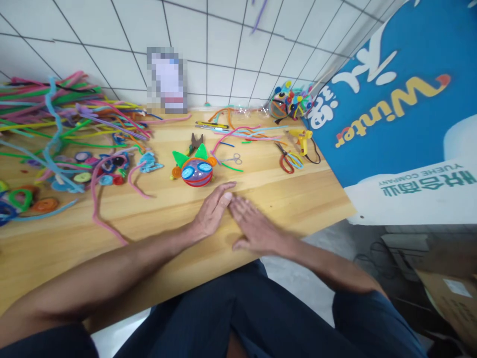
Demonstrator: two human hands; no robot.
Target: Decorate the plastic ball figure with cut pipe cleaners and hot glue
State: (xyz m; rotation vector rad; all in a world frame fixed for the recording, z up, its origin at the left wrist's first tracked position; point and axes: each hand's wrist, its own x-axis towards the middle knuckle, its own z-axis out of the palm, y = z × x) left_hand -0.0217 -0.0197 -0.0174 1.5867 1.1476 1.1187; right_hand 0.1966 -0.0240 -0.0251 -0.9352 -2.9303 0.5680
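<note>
My left hand (211, 211) lies flat on the wooden table (298, 194), fingers stretched out and holding nothing. My right hand (253, 226) lies flat beside it near the table's front edge, its fingertips touching those of the left. Just beyond the hands sits a round pipe-cleaner figure (196, 170) with green ears, blue eyes and a purple and red body. Neither hand touches it.
Loose pipe cleaners (74, 114) and coiled discs (82, 176) cover the left of the table. Pliers (196, 141), small scissors (234, 159), red scissors (286, 161), a yellow glue gun (302, 139) and a second colourful figure (288, 102) lie further back. A blue banner (402, 99) leans at the right.
</note>
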